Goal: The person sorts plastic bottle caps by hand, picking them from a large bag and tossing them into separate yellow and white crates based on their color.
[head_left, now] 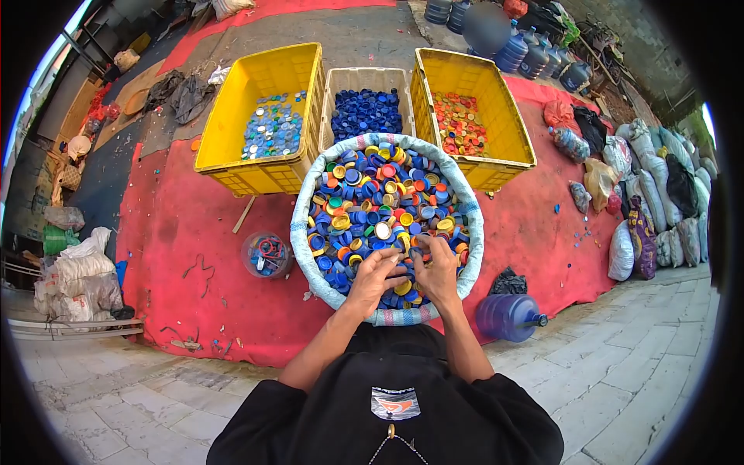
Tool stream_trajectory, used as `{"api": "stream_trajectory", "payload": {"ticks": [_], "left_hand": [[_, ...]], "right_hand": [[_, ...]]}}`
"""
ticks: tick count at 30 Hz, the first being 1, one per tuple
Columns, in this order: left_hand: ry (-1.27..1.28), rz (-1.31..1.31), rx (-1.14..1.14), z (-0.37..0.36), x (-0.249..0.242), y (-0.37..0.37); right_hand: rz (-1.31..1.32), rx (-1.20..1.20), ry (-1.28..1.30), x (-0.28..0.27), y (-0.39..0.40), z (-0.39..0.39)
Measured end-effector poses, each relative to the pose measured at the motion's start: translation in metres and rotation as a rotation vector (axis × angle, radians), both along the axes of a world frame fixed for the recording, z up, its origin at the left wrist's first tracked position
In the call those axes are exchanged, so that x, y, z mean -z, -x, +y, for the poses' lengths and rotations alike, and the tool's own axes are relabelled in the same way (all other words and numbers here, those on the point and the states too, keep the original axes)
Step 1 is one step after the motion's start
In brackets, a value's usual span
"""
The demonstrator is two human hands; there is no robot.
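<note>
A round basket (301, 225) with a pale, cloth-wrapped rim stands right in front of me, heaped with mixed plastic bottle caps (353, 177) in blue, yellow, orange, green and white. Both hands are over its near side, close together among the caps. My left hand (373, 280) has its fingers bent inward at the caps; what lies between the fingertips is hard to see. Just beside it, my right hand (438, 273) is curled with thumb and fingers drawn together, and anything in that pinch is too small to name.
Beyond the basket stand a yellow crate (221, 112) of pale and light-blue caps, a whitish crate (366, 75) of dark blue caps, and another yellow crate (508, 116) of orange-red caps. A small tub (267, 254) sits left, a water jug (508, 318) right. Stuffed sacks (651, 186) line the right.
</note>
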State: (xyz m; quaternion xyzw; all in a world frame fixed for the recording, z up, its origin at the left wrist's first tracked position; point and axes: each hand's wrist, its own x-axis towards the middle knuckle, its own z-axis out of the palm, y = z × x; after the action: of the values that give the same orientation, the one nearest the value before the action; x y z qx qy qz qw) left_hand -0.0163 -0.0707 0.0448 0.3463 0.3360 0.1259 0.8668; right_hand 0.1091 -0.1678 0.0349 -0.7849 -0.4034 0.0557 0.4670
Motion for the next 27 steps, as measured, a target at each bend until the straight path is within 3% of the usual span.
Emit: {"api": "stream_trajectory", "payload": {"ticks": [2,6,10,16,20,24,27], "left_hand": [[0.220,-0.095,-0.038,0.000,-0.004,-0.006],[0.263,-0.149,-0.029,0.010,0.006,-0.004],[0.262,-0.123,-0.024,0.009,0.010,0.000],[0.380,-0.108,-0.081,0.013,0.017,0.008],[0.368,-0.090,-0.141,0.025,0.019,0.017],[0.374,-0.073,-0.249,0.037,0.025,0.027],[0.356,-0.012,-0.298,0.039,0.014,0.028]], "right_hand": [[-0.002,-0.057,-0.074,-0.024,0.012,0.004],[0.148,-0.137,-0.032,-0.042,0.026,0.005],[-0.120,-0.185,0.042,-0.020,0.015,0.003],[0.519,-0.141,0.021,-0.013,0.013,-0.002],[0.365,-0.296,0.066,-0.026,0.004,-0.011],[0.435,-0.038,0.118,-0.007,-0.018,-0.002],[0.141,0.069,0.155,0.020,-0.051,0.008]]}}
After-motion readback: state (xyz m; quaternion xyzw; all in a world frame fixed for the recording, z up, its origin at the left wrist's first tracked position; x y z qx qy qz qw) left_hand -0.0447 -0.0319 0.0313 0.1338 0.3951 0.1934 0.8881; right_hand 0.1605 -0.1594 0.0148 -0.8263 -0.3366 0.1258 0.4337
